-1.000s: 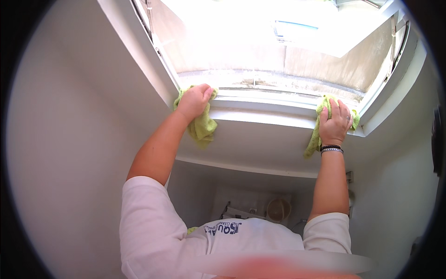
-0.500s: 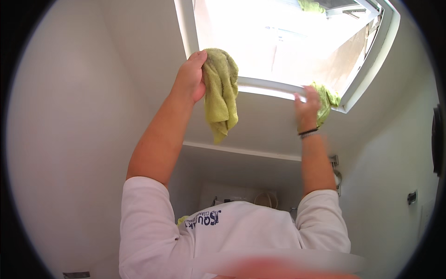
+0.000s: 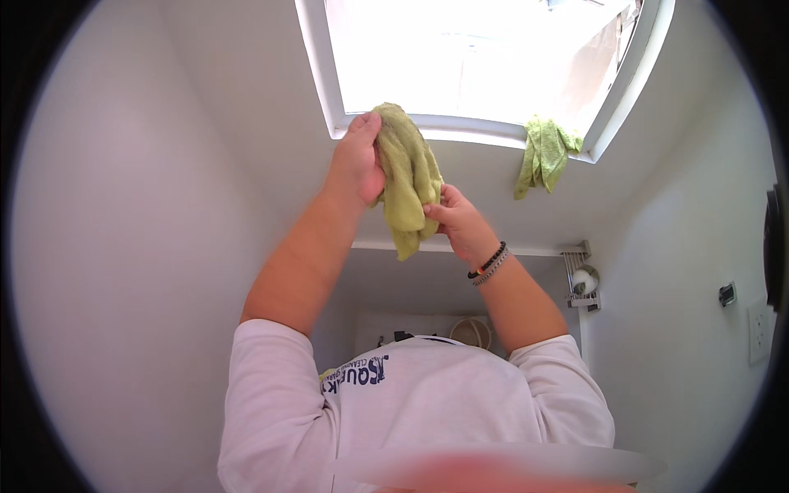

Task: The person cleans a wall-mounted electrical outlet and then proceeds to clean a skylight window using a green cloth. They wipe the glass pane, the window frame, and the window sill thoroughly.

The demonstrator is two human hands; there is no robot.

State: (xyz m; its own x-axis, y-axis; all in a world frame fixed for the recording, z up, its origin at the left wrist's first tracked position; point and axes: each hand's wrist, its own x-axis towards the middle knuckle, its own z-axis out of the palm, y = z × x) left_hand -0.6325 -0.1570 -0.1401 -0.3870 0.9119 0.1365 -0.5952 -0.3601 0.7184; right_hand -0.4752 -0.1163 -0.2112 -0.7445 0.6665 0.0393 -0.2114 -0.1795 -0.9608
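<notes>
The green cloth (image 3: 407,177) hangs bunched in front of the lower left corner of the window frame (image 3: 316,74), held raised in both hands. The left hand (image 3: 357,160) grips its upper part, fingers closed around the fabric near the top. The right hand (image 3: 456,218) pinches its lower right edge between thumb and fingers; a dark bracelet and a pale one sit on that wrist. The two hands are close together, with the cloth between them.

A second green cloth (image 3: 542,152) is draped over the lower right of the window ledge and hangs down the wall, well apart from both hands.

Below, on the right wall, a small wire rack (image 3: 579,283) holds a round white object; what it is cannot be told. The surrounding walls are white.
</notes>
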